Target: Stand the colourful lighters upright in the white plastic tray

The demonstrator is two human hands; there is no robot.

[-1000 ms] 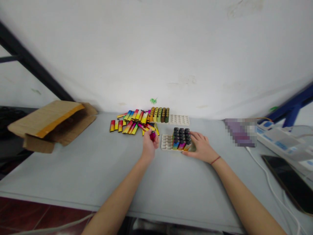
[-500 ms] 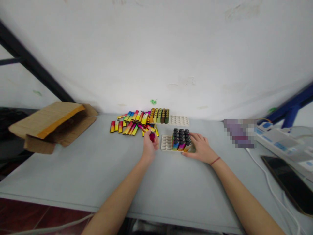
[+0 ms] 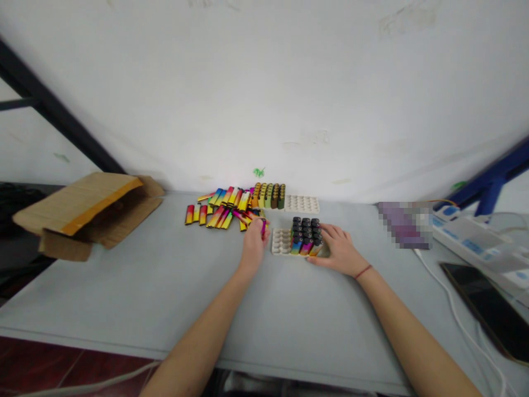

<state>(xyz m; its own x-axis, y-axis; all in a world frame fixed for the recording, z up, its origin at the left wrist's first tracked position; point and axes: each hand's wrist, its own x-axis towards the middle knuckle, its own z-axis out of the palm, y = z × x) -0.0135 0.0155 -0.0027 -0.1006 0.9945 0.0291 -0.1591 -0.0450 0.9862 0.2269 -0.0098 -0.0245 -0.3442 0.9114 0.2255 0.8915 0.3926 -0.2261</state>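
Just left of the white tray (image 3: 282, 242), my left hand (image 3: 253, 248) is closed around a shiny magenta lighter sleeve (image 3: 263, 226), mostly hidden by the fingers. Black-topped lighters (image 3: 306, 231) with rainbow metallic sleeves stand upright in the tray's right part; its left part shows bare round pockets. My right hand (image 3: 339, 252) grips the tray's right end, thumb at the front corner and fingers behind along the lighters. Behind my left hand lies a loose pile of rainbow metallic lighter sleeves (image 3: 223, 209).
A second white tray (image 3: 302, 204) near the wall bears several rows of gold-topped lighters (image 3: 269, 196) on its left. An opened cardboard box (image 3: 95, 204) lies at the left. On the right are a black phone (image 3: 483, 309), a white cable (image 3: 450, 306) and a power strip (image 3: 479, 242).
My left hand has turned and shifted slightly right, closer to the tray, with the magenta sleeve still in it. My right hand stays where it was.
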